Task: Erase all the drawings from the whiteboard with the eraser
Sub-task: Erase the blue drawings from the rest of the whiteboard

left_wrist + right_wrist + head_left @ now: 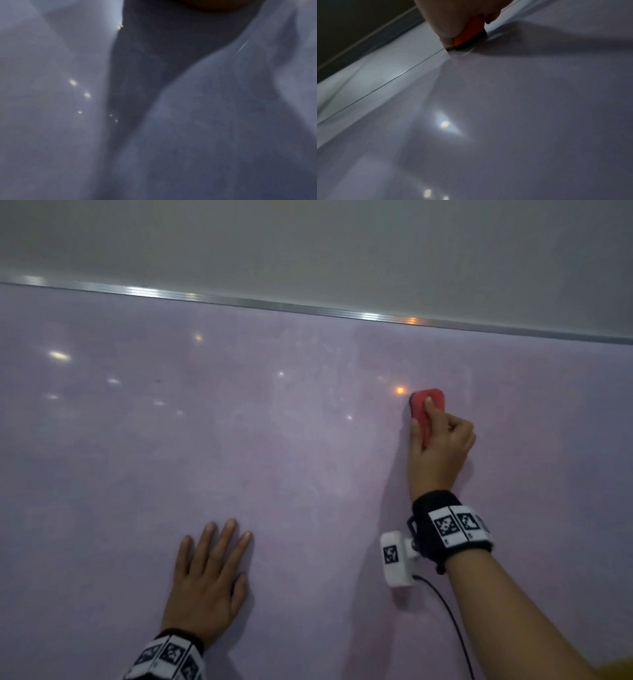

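Observation:
The whiteboard fills the head view as a glossy, pale lilac surface with faint smears and no clear drawing in sight. My right hand grips a red eraser with a dark felt base and holds it flat on the board at the upper right. The right wrist view shows the eraser pressed to the board under my hand. My left hand lies flat on the board lower down, fingers straight and spread. The left wrist view shows only the blurred board surface.
A metal frame strip runs across the top edge of the board, with a grey wall above it. A white camera unit with a black cable hangs at my right wrist. Light spots reflect off the board.

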{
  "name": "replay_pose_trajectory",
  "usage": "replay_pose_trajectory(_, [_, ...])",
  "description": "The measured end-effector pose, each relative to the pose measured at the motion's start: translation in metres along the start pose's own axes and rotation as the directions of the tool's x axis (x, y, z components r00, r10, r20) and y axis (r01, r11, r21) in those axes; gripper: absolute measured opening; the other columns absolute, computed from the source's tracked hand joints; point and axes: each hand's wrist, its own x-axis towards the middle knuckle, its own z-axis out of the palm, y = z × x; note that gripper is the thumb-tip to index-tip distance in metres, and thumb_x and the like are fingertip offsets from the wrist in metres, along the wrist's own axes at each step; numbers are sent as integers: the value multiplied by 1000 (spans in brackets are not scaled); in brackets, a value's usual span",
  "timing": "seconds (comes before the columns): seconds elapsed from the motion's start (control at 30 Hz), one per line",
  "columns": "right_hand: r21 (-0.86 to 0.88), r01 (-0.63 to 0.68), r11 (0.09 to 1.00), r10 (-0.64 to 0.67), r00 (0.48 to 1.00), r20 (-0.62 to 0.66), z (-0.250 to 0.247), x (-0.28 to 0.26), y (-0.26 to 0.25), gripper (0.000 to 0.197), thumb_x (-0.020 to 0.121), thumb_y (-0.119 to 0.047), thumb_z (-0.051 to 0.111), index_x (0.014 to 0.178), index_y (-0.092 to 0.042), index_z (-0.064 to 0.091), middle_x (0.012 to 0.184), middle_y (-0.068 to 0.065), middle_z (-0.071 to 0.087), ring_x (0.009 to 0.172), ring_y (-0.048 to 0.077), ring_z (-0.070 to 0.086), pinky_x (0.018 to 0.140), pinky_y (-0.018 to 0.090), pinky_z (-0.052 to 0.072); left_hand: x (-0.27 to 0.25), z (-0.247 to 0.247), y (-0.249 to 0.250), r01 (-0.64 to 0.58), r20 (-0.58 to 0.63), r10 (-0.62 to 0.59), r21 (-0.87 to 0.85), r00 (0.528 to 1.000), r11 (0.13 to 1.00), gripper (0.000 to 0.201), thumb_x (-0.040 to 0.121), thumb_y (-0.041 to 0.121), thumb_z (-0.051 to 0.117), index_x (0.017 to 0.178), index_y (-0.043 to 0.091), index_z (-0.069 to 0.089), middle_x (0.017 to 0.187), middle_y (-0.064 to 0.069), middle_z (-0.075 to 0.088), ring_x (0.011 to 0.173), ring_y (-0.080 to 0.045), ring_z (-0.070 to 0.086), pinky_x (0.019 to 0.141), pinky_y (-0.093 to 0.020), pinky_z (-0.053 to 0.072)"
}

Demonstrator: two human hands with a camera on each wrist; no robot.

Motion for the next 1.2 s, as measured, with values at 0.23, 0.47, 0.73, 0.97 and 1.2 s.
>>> replay_pose_trajectory(0.23, [236, 582, 778, -622, 767, 157, 59, -3, -164, 33, 81, -28, 53, 108, -20, 71, 88, 18, 62, 70, 34, 56, 62, 38, 46, -2, 1, -2, -21, 15, 22, -19, 1000, 1000, 54, 98, 39, 11, 150, 25, 6, 158, 2, -3, 145, -21, -1, 117, -43, -1])
replay_pose_trajectory(0.47, [183, 614, 768, -640, 738, 212, 66, 30, -189, 30, 81, -32, 57, 105, -21, 71, 84, 16, 61, 69, 32, 56, 63, 37, 42, -1, -17, -45, -236, 62, 235, -1, 970, 972, 52, 99, 36, 14, 150, 22, 13, 158, 0, 1, 145, -21, 3, 116, -41, 4])
replay_pose_trajectory(0.73, [285, 765, 577, -815, 523, 249, 79, -15, -229, 30, 84, -28, 51, 105, -20, 71, 75, 13, 57, 63, 27, 50, 60, 34, 31, 8, -41, -111, -185, 26, 184, 24, 983, 982, 53, 98, 36, 15, 150, 23, 11, 158, 0, 2, 145, -18, 4, 117, -41, 2])
replay_pose_trajectory(0.97, [292, 662, 690, -720, 668, 190, 88, -41, -256, 34, 83, -31, 50, 106, -17, 71, 76, 15, 55, 66, 28, 48, 59, 33, 36, 6, -41, -112, -186, 36, 185, 17, 982, 982, 53, 99, 35, 14, 150, 21, 11, 158, -2, 2, 145, -20, 3, 117, -42, 3])
replay_pose_trajectory(1.2, [87, 526, 846, -532, 826, 187, 65, 1, -179, 35, 84, -34, 53, 119, -29, 58, 89, 16, 59, 74, 31, 53, 66, 38, 44, 8, -43, -112, -192, 38, 192, -4, 981, 981, 51, 98, 35, 16, 148, 22, 17, 158, 1, 2, 145, -17, 4, 117, -40, 4])
